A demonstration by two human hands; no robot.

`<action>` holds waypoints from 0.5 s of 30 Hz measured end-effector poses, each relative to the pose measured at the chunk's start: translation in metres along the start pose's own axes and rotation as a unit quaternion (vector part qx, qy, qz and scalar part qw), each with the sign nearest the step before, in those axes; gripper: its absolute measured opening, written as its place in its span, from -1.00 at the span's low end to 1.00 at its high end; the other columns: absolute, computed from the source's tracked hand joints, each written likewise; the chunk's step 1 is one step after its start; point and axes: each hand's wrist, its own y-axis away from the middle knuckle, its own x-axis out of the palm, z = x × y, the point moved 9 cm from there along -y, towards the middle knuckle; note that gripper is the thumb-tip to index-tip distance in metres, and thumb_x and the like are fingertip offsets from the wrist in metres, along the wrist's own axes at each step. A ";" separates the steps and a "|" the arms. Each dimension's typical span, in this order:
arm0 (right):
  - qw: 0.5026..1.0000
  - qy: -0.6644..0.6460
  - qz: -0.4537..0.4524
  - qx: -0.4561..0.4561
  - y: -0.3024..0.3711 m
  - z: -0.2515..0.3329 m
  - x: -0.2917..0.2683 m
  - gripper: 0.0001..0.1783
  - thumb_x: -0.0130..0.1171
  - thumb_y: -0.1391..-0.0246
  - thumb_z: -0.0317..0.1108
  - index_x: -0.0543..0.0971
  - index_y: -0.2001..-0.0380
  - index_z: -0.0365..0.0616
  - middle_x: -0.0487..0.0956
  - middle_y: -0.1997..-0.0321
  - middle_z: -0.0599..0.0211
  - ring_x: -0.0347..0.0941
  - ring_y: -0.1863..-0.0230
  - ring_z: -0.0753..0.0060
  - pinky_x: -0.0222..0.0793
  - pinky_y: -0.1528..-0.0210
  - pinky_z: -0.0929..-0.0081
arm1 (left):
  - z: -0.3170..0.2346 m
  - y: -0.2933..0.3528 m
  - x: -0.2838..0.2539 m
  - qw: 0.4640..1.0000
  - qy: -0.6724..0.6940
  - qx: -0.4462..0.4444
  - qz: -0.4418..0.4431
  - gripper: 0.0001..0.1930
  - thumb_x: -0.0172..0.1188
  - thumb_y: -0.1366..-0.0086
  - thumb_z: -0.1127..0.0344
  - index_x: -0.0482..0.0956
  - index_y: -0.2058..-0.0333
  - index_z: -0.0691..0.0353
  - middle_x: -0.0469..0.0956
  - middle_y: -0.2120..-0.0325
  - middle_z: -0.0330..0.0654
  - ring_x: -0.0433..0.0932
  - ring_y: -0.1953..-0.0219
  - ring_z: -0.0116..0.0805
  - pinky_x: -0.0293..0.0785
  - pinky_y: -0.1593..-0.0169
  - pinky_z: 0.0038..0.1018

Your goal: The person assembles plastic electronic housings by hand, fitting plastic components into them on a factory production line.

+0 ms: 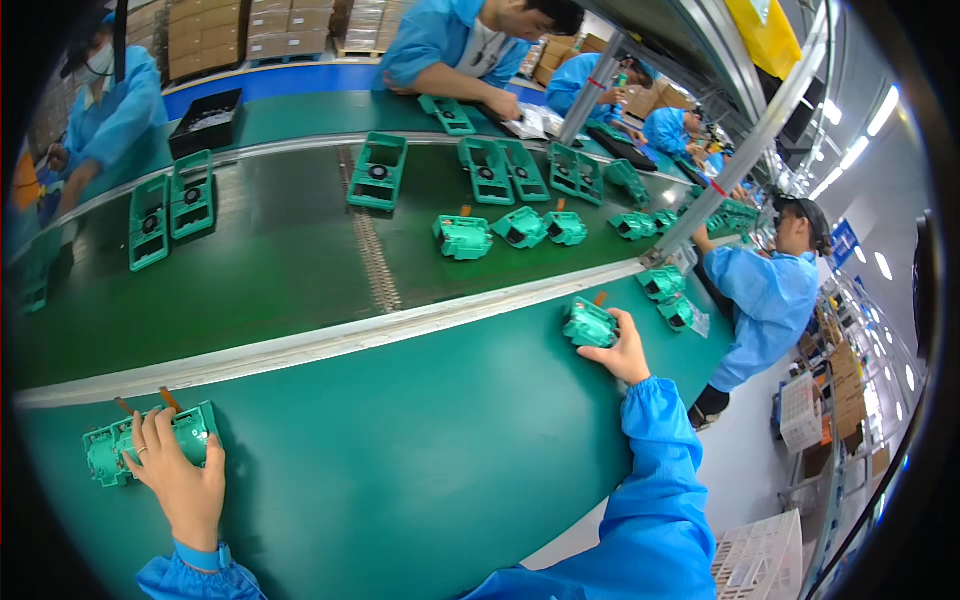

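Observation:
At the near left of the green bench, my left hand (182,490) lies over green plastic housings (192,432) set side by side. Its fingers curl over the top and the thumb presses the right side. Two orange ribbon cables (168,398) stick up behind them. The palm side of that grip is hidden. My right arm reaches out to the right, where my right hand (628,352) grips another green plastic housing (589,324) between thumb and fingers. An orange ribbon (600,298) rises from its far side. This housing is at the bench surface; whether it touches cannot be told.
Beyond a white rail (330,340) runs a conveyor belt (280,270) carrying green frames (378,172) and several housings (463,238). More housings (664,283) lie right of my right hand, near a metal post (735,165). Co-workers in blue (765,300) stand around.

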 end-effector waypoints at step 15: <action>0.880 -0.245 0.186 -0.361 0.062 0.330 0.189 -0.12 0.46 0.54 -0.29 0.22 0.06 -0.20 0.19 0.05 0.04 0.20 0.02 0.06 0.25 0.04 0.31 | -0.042 0.012 -0.014 0.607 0.768 -0.019 0.201 -0.15 0.33 0.15 0.46 0.07 -0.15 0.18 0.16 -0.05 -0.08 0.30 0.02 -0.22 0.28 0.02 -0.33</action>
